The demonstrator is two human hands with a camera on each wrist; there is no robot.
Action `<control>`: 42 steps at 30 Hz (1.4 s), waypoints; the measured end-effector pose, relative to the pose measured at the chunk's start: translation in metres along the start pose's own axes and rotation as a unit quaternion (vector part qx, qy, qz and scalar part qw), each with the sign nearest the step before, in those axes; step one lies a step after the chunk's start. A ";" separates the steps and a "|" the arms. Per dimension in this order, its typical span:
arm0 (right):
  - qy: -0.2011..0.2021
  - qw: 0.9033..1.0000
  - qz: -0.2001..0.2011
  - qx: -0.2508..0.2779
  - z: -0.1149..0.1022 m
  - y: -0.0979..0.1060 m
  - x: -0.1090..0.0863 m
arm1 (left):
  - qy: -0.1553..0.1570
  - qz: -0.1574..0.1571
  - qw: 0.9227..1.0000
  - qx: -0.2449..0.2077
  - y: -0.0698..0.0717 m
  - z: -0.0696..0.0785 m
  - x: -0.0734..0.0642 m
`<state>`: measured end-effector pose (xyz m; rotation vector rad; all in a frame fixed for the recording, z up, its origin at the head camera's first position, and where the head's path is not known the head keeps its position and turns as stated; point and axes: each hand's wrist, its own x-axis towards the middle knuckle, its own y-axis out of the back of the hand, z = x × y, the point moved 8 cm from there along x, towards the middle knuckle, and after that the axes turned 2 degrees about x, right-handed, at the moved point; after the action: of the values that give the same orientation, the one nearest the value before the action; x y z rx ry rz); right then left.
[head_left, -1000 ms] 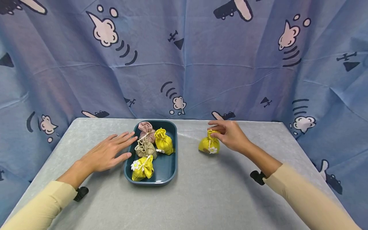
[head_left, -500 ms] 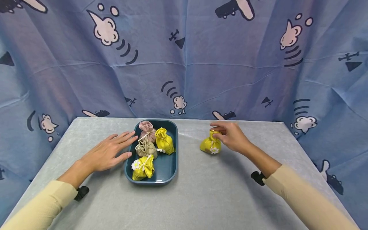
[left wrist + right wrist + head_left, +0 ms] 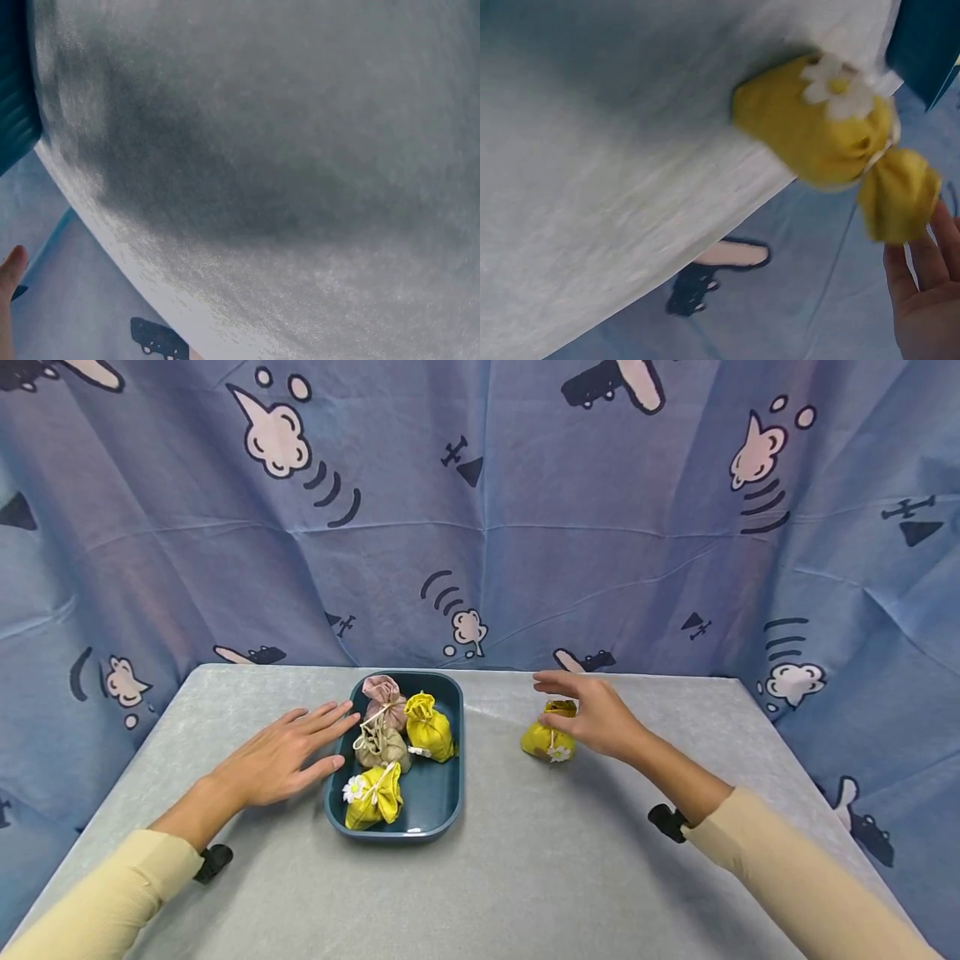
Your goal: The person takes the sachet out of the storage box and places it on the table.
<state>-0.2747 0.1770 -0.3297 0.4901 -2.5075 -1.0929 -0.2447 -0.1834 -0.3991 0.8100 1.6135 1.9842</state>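
Observation:
My right hand (image 3: 596, 714) is around the top of a yellow drawstring pouch (image 3: 546, 743) with a white daisy, which stands on the table right of the tray. Thumb and fingers are spread apart, and the thumb overlaps the pouch's neck in the head view. In the right wrist view, straight fingers (image 3: 930, 262) show beside the pouch's gathered top (image 3: 900, 199). My left hand (image 3: 281, 760) lies with extended fingers at the left rim of the blue tray (image 3: 431, 814). Inside it sit a pink pouch (image 3: 385, 703), a beige pouch (image 3: 384, 750) and two yellow pouches (image 3: 430, 731).
The grey cloth-covered table (image 3: 510, 877) reaches back to a blue patterned curtain (image 3: 570, 568), which also hangs at both sides. A black wrist strap piece (image 3: 213, 863) shows below the left sleeve, another black piece (image 3: 667, 822) by the right.
My right fingers have spread away from the yellow pouch's neck, letting it go. That pouch stays in about the same spot. The left hand and the tray have not moved.

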 end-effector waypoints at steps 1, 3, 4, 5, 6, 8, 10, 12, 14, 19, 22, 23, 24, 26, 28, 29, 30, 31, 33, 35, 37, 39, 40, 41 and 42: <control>0.007 1.000 0.000 0.004 -0.005 -0.002 0.000 | -0.001 0.000 1.000 0.000 0.000 0.000 0.000; 0.018 1.000 -0.003 0.010 -0.013 -0.008 0.000 | 0.000 0.000 1.000 0.000 0.000 0.000 0.000; 0.023 1.000 -0.007 0.015 -0.018 -0.012 0.000 | -0.001 -0.001 1.000 0.000 0.000 0.000 0.000; 0.027 0.999 -0.011 0.016 -0.022 -0.016 0.000 | 0.000 -0.001 1.000 0.000 0.000 0.000 0.000; 0.030 0.999 -0.016 0.018 -0.026 -0.019 0.000 | 0.000 -0.001 1.000 0.000 0.000 0.000 0.000; 0.035 0.999 -0.027 0.025 -0.033 -0.028 0.000 | 0.000 0.000 1.000 0.000 0.000 0.000 0.000; 0.040 0.998 -0.039 0.039 -0.040 -0.035 0.001 | -0.001 0.000 1.000 0.000 0.000 0.000 0.000; 0.045 0.996 -0.049 0.052 -0.046 -0.042 0.002 | -0.002 0.001 1.000 0.001 0.000 0.000 0.000; 0.052 0.995 -0.059 0.068 -0.052 -0.049 0.002 | -0.003 0.001 1.000 0.002 0.000 0.000 0.000; 0.072 0.991 -0.074 0.084 -0.065 -0.062 0.005 | -0.002 0.001 1.000 -0.001 0.000 0.000 0.000; 0.076 0.990 -0.087 0.085 -0.072 -0.070 0.006 | -0.001 0.001 1.000 -0.005 0.000 0.000 -0.001; 0.076 0.989 -0.093 0.086 -0.074 -0.073 0.007 | -0.001 0.001 1.000 -0.005 0.000 0.000 -0.001; 0.076 0.988 -0.099 0.088 -0.076 -0.076 0.007 | 0.000 0.001 1.000 -0.006 0.000 -0.001 -0.001; 0.073 0.987 -0.108 0.090 -0.080 -0.079 0.008 | 0.000 0.001 1.000 -0.007 0.000 -0.001 -0.001; 0.069 0.987 -0.116 0.091 -0.083 -0.083 0.009 | 0.000 0.000 1.000 -0.007 0.000 -0.001 0.000; 0.068 0.986 -0.119 0.092 -0.085 -0.084 0.010 | 0.000 0.000 1.000 -0.007 0.000 -0.001 0.000; 0.066 0.986 -0.121 0.093 -0.087 -0.085 0.011 | 0.000 0.000 1.000 -0.007 -0.001 -0.001 0.000; 0.066 0.986 -0.124 0.094 -0.089 -0.086 0.012 | 0.000 0.000 1.000 -0.007 -0.001 -0.001 0.000; 0.068 0.984 -0.130 0.098 -0.094 -0.090 0.014 | 0.000 -0.001 1.000 -0.007 0.000 -0.002 0.000; 0.073 0.983 -0.137 0.101 -0.098 -0.095 0.015 | 0.002 -0.001 1.000 -0.008 -0.001 -0.002 0.000; 0.076 0.981 -0.145 0.104 -0.103 -0.100 0.017 | 0.004 -0.002 1.000 -0.009 -0.001 -0.002 -0.001; 0.079 0.980 -0.152 0.103 -0.107 -0.104 0.018 | 0.005 -0.002 1.000 -0.010 -0.001 -0.002 -0.001; 0.080 0.979 -0.154 0.102 -0.109 -0.105 0.018 | 0.005 -0.002 1.000 -0.010 -0.001 -0.002 -0.001; 0.080 0.979 -0.157 0.102 -0.110 -0.107 0.018 | 0.005 -0.001 1.000 -0.010 -0.001 -0.002 -0.001; 0.080 0.979 -0.160 0.100 -0.111 -0.109 0.018 | 0.005 -0.001 1.000 -0.010 -0.001 -0.002 -0.001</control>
<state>-0.2219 0.0297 -0.3369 1.0255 -2.4617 -0.8663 -0.2457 -0.1853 -0.4001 0.7921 1.5965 2.0026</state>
